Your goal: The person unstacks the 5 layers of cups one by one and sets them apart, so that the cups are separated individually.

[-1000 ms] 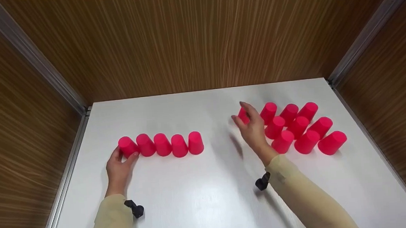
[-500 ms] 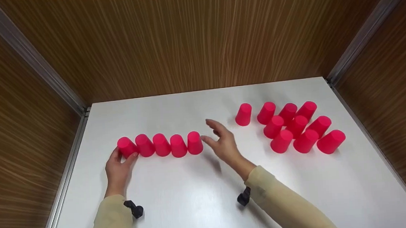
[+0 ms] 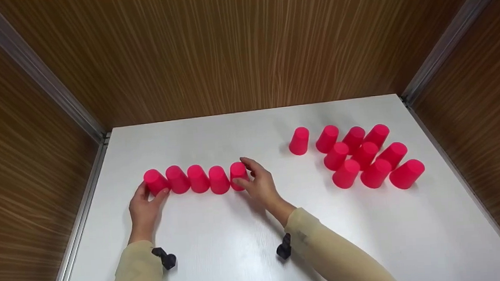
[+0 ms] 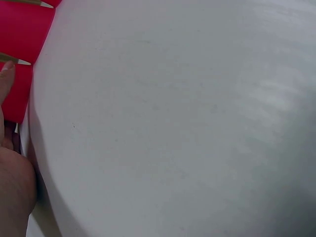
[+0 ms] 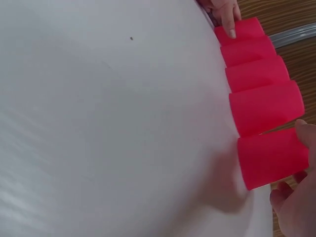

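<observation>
Several pink plastic cups stand upside down in a side-by-side row on the white table. At the row's left end, my left hand grips the leftmost cup, thumb at its front right and fingers at its left. My right hand is at the other end, thumb across the front of the rightmost cup and fingers round its far right side. In the right wrist view the thumb lies on that cup, with other fingers along its side. Three middle cups stand between the hands, untouched.
At the right of the table several more inverted pink cups stand in a loose group, with one cup a little apart at its left. Wood-grain panels wall the table at the back and sides.
My right hand has moved left from beside the lone cup in the right-hand group to the row's rightmost cup and closed round it. The left hand has stayed on its cup.
</observation>
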Available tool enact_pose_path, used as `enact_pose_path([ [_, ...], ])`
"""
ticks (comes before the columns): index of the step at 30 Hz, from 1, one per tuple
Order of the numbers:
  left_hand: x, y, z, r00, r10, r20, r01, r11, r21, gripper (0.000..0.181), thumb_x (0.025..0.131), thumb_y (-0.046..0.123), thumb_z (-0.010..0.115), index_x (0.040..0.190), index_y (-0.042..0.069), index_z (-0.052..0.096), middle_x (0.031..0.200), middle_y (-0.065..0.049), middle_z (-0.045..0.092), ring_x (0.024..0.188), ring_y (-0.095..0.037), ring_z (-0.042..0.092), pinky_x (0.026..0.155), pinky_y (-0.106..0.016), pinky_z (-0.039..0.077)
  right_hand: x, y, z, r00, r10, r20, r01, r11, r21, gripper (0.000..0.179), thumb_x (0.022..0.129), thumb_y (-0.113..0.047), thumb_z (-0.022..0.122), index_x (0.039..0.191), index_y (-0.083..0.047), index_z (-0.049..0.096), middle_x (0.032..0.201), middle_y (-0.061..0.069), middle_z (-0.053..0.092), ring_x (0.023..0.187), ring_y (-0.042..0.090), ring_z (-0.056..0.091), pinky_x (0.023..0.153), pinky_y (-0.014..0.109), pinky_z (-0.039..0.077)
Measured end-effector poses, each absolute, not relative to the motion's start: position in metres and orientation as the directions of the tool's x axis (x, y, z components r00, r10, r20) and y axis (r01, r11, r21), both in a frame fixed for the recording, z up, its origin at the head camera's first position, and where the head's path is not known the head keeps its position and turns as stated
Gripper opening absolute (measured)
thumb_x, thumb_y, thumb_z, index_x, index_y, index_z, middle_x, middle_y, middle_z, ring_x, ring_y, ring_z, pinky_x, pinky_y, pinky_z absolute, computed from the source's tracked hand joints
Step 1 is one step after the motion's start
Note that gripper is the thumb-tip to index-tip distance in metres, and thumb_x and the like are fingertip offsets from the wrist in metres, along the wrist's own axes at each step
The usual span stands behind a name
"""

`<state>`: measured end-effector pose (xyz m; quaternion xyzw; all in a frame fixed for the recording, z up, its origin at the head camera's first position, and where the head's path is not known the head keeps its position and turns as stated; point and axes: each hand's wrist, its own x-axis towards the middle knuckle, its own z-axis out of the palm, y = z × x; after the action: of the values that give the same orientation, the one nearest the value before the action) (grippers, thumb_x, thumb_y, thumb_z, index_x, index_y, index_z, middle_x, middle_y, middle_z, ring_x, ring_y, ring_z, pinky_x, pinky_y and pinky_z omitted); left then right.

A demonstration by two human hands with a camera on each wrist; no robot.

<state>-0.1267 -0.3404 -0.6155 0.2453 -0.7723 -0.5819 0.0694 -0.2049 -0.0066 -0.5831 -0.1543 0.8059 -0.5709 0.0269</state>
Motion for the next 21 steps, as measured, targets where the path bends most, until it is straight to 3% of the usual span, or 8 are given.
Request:
enact_pose_path([
  [12,-0.127,-0.339,-0.617,-0.874,-0.462,-0.154,-0.264,0.185,0.947,0.081,0.098,0.023,0.08,0.166,0.014,0.038,0.169,-0.009,0.039,0.158,-0.025,0.031,0.126,-0.039,0.033,-0.204,0.002,-0.593,-0.958,-0.267,0.106,-0.164,0.206,-0.965,0.053,0.096,-0.009,0.079,0.145,-0.014,0.059,0.135,0.005,0.065,0.123,0.025,0.063,0.104,0.036,0.057],
  [21,-0.125,-0.34,-0.613,-0.866,-0.463,-0.19,-0.306,0.19,0.933,0.086,0.098,0.029,0.08,0.168,0.018,0.033,0.171,-0.007,0.035,0.16,-0.026,0.027,0.125,-0.041,0.033,-0.21,0.047,-0.587,-0.976,-0.174,0.128,-0.161,0.188,-0.969,0.055,0.096,-0.01,0.081,0.146,-0.015,0.059,0.136,0.006,0.065,0.127,0.025,0.063,0.109,0.041,0.054],
])
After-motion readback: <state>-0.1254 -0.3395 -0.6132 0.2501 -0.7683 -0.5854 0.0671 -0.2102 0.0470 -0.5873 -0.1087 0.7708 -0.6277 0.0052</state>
